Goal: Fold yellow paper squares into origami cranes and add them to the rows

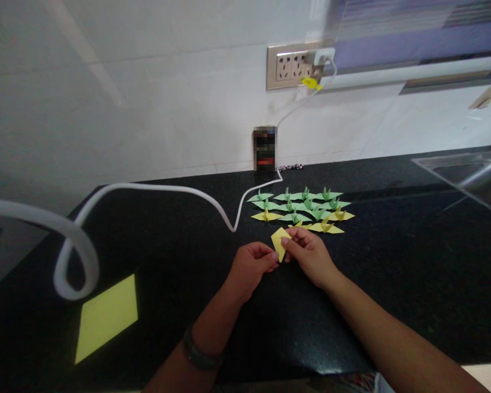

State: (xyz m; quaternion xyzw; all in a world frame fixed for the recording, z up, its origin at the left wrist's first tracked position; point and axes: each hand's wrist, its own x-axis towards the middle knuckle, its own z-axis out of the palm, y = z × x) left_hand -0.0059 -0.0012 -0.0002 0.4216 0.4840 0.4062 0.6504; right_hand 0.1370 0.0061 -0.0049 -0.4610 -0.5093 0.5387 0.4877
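Observation:
A small folded yellow paper (279,238), roughly kite-shaped, is held up between my two hands above the dark counter. My left hand (251,268) pinches its lower tip between thumb and fingers. On the other side, my right hand (311,254) grips the paper's right part, thumb in front and fingers behind. Just beyond my hands stand several folded paper cranes in rows, green cranes (305,206) mostly at the back and yellow cranes (326,227) mostly nearer. My right hand partly hides one yellow crane.
Yellow paper sheets (108,318) lie at the left on the black counter (167,338). A thick white cable (167,188) loops across the left side. A phone-like device (265,149), blurred out, leans on the wall below a socket panel (284,66). A sink (478,177) is at the right.

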